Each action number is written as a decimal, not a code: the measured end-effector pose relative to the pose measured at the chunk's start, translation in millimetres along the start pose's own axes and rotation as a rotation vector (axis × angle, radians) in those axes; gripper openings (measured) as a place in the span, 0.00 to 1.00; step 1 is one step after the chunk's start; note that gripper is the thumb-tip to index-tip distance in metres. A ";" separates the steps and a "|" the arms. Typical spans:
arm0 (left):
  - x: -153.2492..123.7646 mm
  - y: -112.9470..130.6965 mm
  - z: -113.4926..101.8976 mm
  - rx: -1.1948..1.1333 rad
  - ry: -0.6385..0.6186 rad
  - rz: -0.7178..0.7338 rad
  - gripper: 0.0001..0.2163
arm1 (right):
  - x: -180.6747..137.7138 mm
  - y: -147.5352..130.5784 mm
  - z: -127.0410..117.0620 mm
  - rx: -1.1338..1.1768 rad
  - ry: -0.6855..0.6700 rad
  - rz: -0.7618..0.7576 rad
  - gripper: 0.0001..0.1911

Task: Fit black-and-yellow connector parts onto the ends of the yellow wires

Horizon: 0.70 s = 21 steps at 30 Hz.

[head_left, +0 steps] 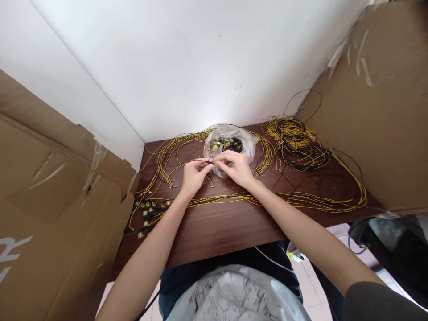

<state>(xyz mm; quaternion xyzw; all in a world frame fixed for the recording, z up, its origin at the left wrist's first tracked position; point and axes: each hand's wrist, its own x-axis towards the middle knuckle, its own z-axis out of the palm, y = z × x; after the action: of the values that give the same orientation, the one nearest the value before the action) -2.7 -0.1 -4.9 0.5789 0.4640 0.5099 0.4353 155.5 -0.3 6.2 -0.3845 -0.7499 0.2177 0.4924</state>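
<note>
Both hands meet over the middle of the table. My left hand (193, 177) is closed in a pinch on a thin dark wire (203, 159). My right hand (236, 168) pinches a small yellow part (213, 161) at the wire's end; the fingertips partly hide it. Just behind them sits a clear plastic bag (248, 141), its mouth spread, holding several small black-and-yellow parts (230, 143). Yellow and black wires (163, 156) curve around the bag on the left and right. By my left forearm lie several black-and-yellow parts (146, 213) on wire ends.
A tangled heap of yellow-black wires (292, 138) lies at the back right of the brown table (214, 227). A long wire bundle (301, 200) crosses the table. Cardboard walls (60, 200) stand on both sides, with a white wall (200, 62) behind. A plastic bag (234, 294) rests on my lap.
</note>
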 end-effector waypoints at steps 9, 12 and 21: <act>-1.0 -0.6 0.6 0.034 0.016 -0.004 0.10 | -2.7 3.2 3.5 -0.033 -0.005 -0.027 0.06; -1.5 0.1 1.3 0.028 0.022 -0.005 0.10 | -3.1 4.3 4.6 -0.042 -0.013 -0.008 0.06; -1.2 -0.3 2.2 -0.019 0.028 -0.004 0.12 | -3.1 3.5 4.3 -0.071 -0.066 -0.010 0.07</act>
<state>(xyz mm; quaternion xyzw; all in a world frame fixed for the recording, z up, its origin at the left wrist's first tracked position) -0.5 -1.3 -5.6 0.5667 0.4664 0.5213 0.4354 153.5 -0.5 0.2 -0.3904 -0.7749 0.2010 0.4547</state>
